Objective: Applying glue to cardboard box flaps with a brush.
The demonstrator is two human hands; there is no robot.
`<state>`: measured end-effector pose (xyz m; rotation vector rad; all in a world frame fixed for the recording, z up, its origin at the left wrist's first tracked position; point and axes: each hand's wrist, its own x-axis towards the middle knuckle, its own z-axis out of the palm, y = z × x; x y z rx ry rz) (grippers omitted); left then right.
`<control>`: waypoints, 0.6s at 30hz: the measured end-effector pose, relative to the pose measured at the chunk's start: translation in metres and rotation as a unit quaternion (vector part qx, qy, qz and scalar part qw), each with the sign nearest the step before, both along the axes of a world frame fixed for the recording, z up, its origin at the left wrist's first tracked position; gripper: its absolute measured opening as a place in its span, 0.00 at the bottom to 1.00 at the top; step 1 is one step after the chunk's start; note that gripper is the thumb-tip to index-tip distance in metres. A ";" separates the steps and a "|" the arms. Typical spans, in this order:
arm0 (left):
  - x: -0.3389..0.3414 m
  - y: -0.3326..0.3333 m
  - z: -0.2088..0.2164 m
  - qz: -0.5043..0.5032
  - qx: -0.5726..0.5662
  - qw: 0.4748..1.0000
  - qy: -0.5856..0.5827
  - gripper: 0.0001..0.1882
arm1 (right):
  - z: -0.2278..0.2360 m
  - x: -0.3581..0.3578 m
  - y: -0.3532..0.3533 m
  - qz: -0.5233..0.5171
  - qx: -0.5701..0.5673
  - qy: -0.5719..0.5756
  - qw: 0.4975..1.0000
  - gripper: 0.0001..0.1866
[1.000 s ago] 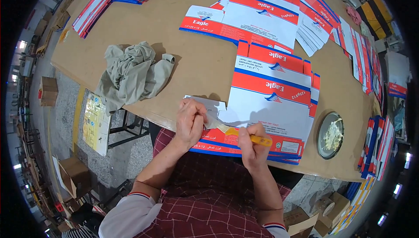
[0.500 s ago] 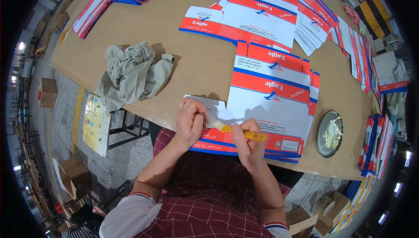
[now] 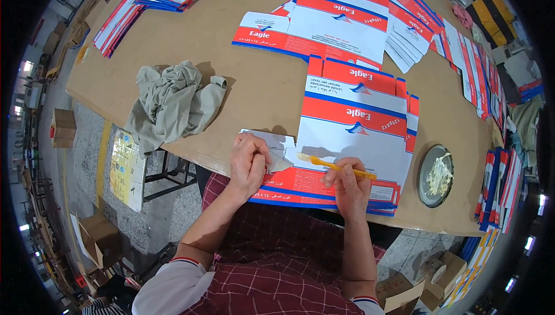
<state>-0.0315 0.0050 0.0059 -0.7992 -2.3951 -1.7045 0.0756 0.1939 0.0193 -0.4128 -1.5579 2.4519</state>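
My left hand (image 3: 248, 163) is closed, fingers pinched on a thin pale grey piece (image 3: 280, 161) beside the near carton blank; whether it is a flap of that blank or a separate sheet I cannot make out. In my right hand (image 3: 351, 188) is a flat brush with a yellow handle (image 3: 365, 173), its pale bristles pointing left above the printing. Beneath both hands lies a red, white and blue printed flat carton blank (image 3: 376, 148), on top of others at the table's near edge. To the right stands a round dish (image 3: 426, 198) with pale yellow paste.
A crumpled grey-green cloth (image 3: 176, 101) lies on the brown tabletop (image 3: 254, 92) at left. More flat carton blanks (image 3: 338, 23) are spread farther back, with stacks at the far left (image 3: 118, 21) and right (image 3: 474, 75). Open cardboard boxes (image 3: 442, 277) stand on the floor.
My right hand has moved right and turned, drawing the brush back from the left hand; the brush now lies nearly level. The left hand has shifted slightly.
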 end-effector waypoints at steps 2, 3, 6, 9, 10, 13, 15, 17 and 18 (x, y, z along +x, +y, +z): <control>0.000 0.000 0.000 -0.002 0.002 1.000 -0.003 0.05 | -0.003 0.000 -0.002 -0.004 -0.038 0.015 0.999 0.10; 0.001 0.001 -0.001 0.001 0.004 1.000 -0.012 0.05 | -0.003 -0.001 -0.003 -0.003 -0.017 0.009 1.000 0.10; 0.001 0.001 -0.001 0.002 0.008 1.000 -0.026 0.06 | -0.002 -0.004 -0.006 0.003 0.038 -0.001 0.999 0.11; 0.003 0.000 -0.004 0.008 0.015 0.999 -0.039 0.06 | -0.003 -0.006 -0.007 0.011 0.067 -0.006 0.998 0.11; 0.003 0.000 -0.005 0.015 0.020 0.999 -0.046 0.06 | -0.003 -0.006 -0.007 0.012 0.060 -0.006 0.998 0.11; 0.000 -0.001 -0.004 -0.018 0.005 1.000 0.001 0.08 | -0.002 -0.007 -0.008 0.030 0.058 -0.017 0.998 0.11; 0.001 -0.001 -0.004 -0.017 0.012 1.000 -0.006 0.08 | -0.001 -0.007 -0.006 0.040 0.047 -0.025 0.998 0.11; 0.001 -0.001 -0.005 -0.016 0.020 1.000 -0.014 0.08 | -0.003 -0.006 -0.003 0.050 0.036 -0.033 0.998 0.11; 0.001 -0.001 -0.005 -0.017 0.019 1.000 -0.014 0.08 | -0.005 -0.005 -0.002 0.020 -0.002 -0.027 0.999 0.12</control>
